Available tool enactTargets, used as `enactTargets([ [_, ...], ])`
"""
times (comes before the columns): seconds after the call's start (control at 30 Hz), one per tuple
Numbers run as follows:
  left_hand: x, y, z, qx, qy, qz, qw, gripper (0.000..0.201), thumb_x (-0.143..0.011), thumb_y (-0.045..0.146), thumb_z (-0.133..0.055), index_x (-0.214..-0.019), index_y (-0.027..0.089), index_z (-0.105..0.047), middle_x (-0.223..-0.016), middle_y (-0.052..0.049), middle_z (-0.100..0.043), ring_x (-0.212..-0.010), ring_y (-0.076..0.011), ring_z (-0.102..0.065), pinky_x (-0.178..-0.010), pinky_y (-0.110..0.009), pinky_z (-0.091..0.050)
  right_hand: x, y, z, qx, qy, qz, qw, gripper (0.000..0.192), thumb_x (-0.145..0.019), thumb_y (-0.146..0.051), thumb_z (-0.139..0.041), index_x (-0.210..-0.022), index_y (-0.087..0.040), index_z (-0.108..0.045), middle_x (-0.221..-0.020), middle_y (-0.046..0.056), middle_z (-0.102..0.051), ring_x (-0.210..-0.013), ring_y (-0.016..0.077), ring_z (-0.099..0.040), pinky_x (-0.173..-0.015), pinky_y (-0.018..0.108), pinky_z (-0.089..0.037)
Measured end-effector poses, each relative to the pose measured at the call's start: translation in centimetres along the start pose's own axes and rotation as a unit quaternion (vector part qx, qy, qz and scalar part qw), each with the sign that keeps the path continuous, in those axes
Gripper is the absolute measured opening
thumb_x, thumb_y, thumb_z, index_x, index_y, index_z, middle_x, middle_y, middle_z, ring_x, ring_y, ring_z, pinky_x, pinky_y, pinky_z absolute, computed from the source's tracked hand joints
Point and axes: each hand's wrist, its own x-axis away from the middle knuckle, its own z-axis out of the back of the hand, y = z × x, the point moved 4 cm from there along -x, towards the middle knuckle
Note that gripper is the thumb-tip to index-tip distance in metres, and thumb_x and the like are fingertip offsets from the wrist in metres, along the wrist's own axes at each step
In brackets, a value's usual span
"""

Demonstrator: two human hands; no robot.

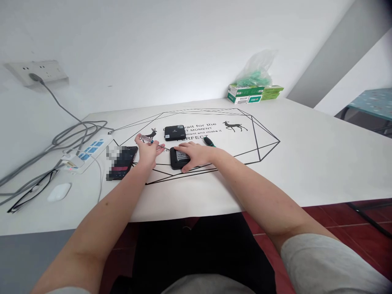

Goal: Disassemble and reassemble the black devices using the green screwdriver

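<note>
1. The left hand grips a clear-handled screwdriver, tip pointing at a small black box with a white label.
2. The right hand lies flat, pressing that box on the white table.
3. A second black box sits just behind; a dark phone lies left.

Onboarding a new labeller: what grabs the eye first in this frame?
Both hands meet mid-table: the left hand holds a clear-handled screwdriver pointed at a small black box, which the right hand presses down. A second black box lies just behind, a phone to the left, and green cartons at the far edge.
</note>
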Motion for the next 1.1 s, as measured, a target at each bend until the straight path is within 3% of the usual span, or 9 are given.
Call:
enactTargets([
  [0.1, -0.7, -0.6, 0.3, 0.022, -0.001, 0.062, 0.998, 0.087, -0.100, 0.002, -0.060, -0.162, 0.044, -0.016, -0.100, 0.005, -0.061, -0.076, -0.0124, -0.080, -0.085, -0.034, -0.071, -0.1, 0.2, 0.0, -0.004, 0.001, 0.010, 1.000, 0.121, -0.074, -0.066, -0.088, -0.177, -0.030, -0.034, -0.179, 0.014, -0.041, -0.165, 0.0499, -0.033, -0.132, 0.071, -0.036],
  [0.23, -0.7, -0.4, 0.2, 0.017, -0.021, 0.049, 0.998, 0.092, -0.097, 0.003, -0.064, -0.163, 0.045, -0.016, -0.102, 0.004, -0.063, -0.075, -0.0145, -0.081, -0.084, -0.038, -0.072, -0.3, 0.8, -0.1, -0.018, -0.003, 0.021, 1.000, 0.125, -0.071, -0.067, -0.090, -0.176, -0.029, -0.034, -0.182, 0.015, -0.037, -0.168, 0.0486, -0.030, -0.134, 0.068, -0.034],
  [0.53, -0.4, -0.3, -0.2, -0.026, -0.075, 0.094, 0.992, 0.096, -0.097, 0.005, -0.064, -0.169, 0.044, -0.014, -0.095, 0.004, -0.062, -0.072, -0.0158, -0.080, -0.085, -0.045, -0.072, -0.3, 1.1, 0.3, -0.040, -0.011, 0.075, 0.996, 0.119, -0.066, -0.052, -0.096, -0.171, -0.030, -0.045, -0.176, 0.012, -0.047, -0.166, 0.0417, -0.037, -0.138, 0.061, -0.033],
  [0.9, 0.4, -0.5, -0.3, -0.045, -0.091, 0.115, 0.988, 0.094, -0.098, 0.003, -0.067, -0.170, 0.042, -0.020, -0.088, 0.006, -0.064, -0.066, -0.0125, -0.074, -0.088, -0.048, -0.072, 0.0, 0.5, 0.6, -0.038, -0.011, 0.069, 0.997, 0.120, -0.065, -0.047, -0.097, -0.171, -0.024, -0.045, -0.174, 0.014, -0.050, -0.163, 0.0429, -0.039, -0.137, 0.060, -0.032],
  [1.1, 0.7, -0.3, -0.5, -0.046, -0.087, 0.121, 0.988, 0.087, -0.100, -0.001, -0.060, -0.169, 0.037, -0.023, -0.084, 0.007, -0.064, -0.064, -0.0125, -0.074, -0.090, -0.049, -0.071, -0.1, 0.7, 0.6, -0.041, 0.002, 0.091, 0.995, 0.114, -0.065, -0.047, -0.097, -0.167, -0.031, -0.051, -0.168, 0.010, -0.057, -0.160, 0.0422, -0.044, -0.135, 0.060, -0.036],
])
